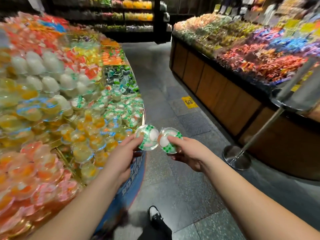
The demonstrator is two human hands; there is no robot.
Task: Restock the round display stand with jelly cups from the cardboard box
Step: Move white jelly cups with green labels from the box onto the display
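Head view.
— What do we hold?
— Our left hand [121, 156] pinches one jelly cup [147, 137]. Our right hand [190, 154] pinches another jelly cup [169, 142].
— Where?
— Side by side, touching, just beside the round display stand [138, 168].

The round display stand [136, 168], from 7 to 11 o'clock, carries heaped jelly cups [52, 104]. The grey tiled floor [173, 179] at centre bears a stanchion base [236, 157] at 3 o'clock.

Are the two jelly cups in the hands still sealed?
Sealed, it seems: the left cup and right cup both show intact green-printed film lids.
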